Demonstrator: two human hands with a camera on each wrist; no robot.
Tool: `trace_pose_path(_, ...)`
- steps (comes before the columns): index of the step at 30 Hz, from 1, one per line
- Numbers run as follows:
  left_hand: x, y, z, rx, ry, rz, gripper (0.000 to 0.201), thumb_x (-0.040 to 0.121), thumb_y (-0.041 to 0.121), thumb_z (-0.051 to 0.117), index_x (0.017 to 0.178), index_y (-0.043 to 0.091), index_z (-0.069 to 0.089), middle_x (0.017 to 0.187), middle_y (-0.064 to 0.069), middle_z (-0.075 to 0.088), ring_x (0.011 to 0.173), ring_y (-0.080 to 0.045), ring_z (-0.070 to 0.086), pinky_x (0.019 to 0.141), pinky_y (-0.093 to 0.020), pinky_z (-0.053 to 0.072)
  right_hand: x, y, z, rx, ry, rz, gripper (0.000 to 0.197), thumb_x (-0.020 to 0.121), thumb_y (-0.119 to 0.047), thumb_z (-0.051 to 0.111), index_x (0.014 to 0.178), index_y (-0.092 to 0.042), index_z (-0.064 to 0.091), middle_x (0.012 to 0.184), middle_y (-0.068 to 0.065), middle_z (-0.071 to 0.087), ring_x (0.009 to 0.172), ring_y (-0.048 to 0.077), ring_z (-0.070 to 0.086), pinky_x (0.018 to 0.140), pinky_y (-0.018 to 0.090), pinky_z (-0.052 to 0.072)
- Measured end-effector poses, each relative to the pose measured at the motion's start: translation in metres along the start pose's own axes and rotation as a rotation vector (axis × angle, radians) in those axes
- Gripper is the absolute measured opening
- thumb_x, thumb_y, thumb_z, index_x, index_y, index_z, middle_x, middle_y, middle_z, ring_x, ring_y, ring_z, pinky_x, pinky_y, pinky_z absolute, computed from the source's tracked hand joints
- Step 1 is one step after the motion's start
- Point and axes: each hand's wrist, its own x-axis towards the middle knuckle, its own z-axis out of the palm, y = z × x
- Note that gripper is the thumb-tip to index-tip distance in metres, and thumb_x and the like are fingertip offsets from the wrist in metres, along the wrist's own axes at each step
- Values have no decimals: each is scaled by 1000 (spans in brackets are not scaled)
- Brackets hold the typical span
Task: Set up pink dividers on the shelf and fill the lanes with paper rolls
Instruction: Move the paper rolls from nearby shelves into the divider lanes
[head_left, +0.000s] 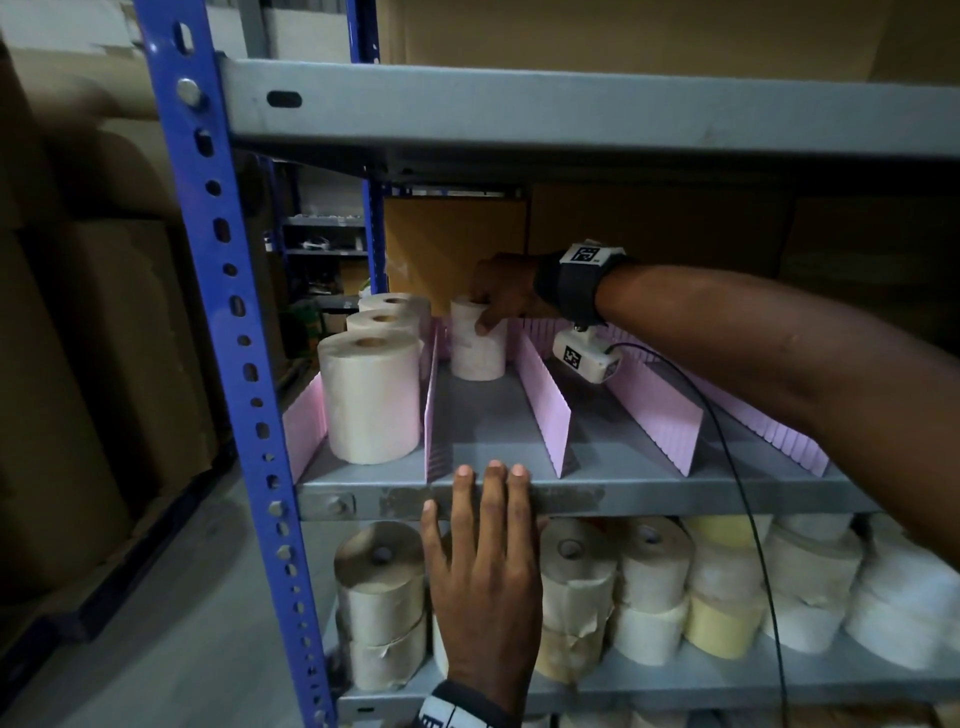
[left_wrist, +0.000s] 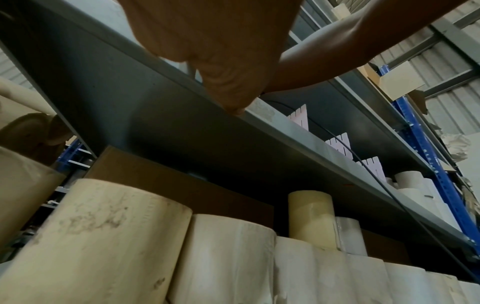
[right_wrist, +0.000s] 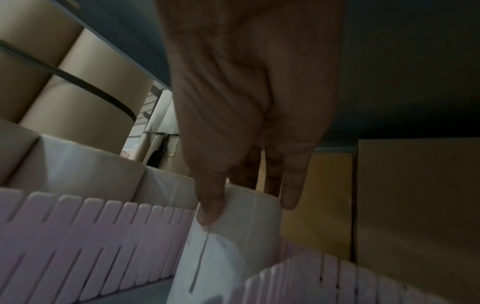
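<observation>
Pink dividers (head_left: 546, 401) stand front to back on the grey middle shelf (head_left: 571, 499) and split it into lanes. Three white paper rolls (head_left: 371, 395) fill the leftmost lane. At the back of the second lane stands one upright roll (head_left: 478, 343); my right hand (head_left: 501, 296) grips its top, thumb on the near side and fingers behind, as the right wrist view shows on the roll (right_wrist: 233, 236). My left hand (head_left: 488, 551) lies flat with straight fingers, its fingertips (head_left: 493, 470) resting on the shelf's front lip. In the left wrist view a fingertip (left_wrist: 233, 107) touches that lip.
A blue slotted upright (head_left: 228, 332) frames the left side. The shelf below holds several stacked paper rolls (head_left: 649, 587). Brown cardboard boxes (head_left: 649, 244) close off the shelf's back. A black cable (head_left: 748, 519) hangs from my right wrist camera across the right lanes. The upper shelf (head_left: 571, 114) overhangs.
</observation>
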Motion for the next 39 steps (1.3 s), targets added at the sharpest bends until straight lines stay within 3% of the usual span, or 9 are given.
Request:
trace_pose_path(6,3,2,-3,-31,-80,-10,46,100,37,53,135,12,70,139,-9,68,131,-37,62,105,-60,48,-9,-1,0,22,-4,1,44,85,-40,71,109,-4,65,107,10,67,93,28,63,85,42,54)
trace_pose_path(10,6,4,-8,-20,-137,-17,46,97,34,56,134,11,70,138,-11,68,131,-38,62,103,-62,51,-35,-2,-8,147,89,14,30,87,-39,67,102,-13,64,98,1,60,89,24,58,80,38,49)
trace_pose_path(13,8,6,-17,-54,-215,-34,47,97,32,54,136,10,69,138,-12,67,132,-40,61,103,-64,49,-73,-8,-15,128,103,-22,33,94,-37,60,107,-7,66,93,3,52,84,19,46,73,33,37)
trace_pose_path(18,13,4,-39,-99,-317,-32,55,83,15,74,138,11,67,142,-11,65,134,-39,59,103,-63,51,-163,-18,-13,270,128,-46,31,96,-39,58,94,-10,70,91,8,68,80,22,60,69,34,48)
trace_pose_path(23,8,-8,-68,-232,-447,-40,60,105,32,50,162,26,32,171,-1,26,159,-25,17,127,-46,25,-276,-23,-12,238,404,-88,42,88,-54,56,111,-23,70,114,-5,68,102,8,60,85,32,52)
trace_pose_path(28,-28,21,-121,-554,-290,-93,51,89,12,77,139,15,66,144,-6,62,133,-24,58,108,-34,46,-392,-22,2,270,514,-24,41,85,-58,55,104,-26,73,110,-13,70,102,2,63,81,6,41)
trace_pose_path(31,-54,54,-137,-682,-268,-84,46,84,6,82,128,12,72,131,-6,69,121,-24,65,102,-32,47,-458,-20,22,280,445,86,37,85,-55,59,105,-27,72,110,-14,69,101,2,64,82,12,45)
trace_pose_path(36,-82,125,-155,-834,-379,-25,38,85,13,82,121,18,75,123,-1,72,113,-22,70,95,-31,53,-547,3,51,271,364,225,30,86,-50,64,103,-27,73,110,-14,69,101,1,64,70,-3,36)
trace_pose_path(39,-85,165,-153,-908,-431,14,36,87,19,81,121,25,74,122,7,71,109,-16,70,91,-27,52,-589,30,63,285,371,335,36,84,-56,60,104,-29,72,112,-19,67,105,-3,61,80,11,48)
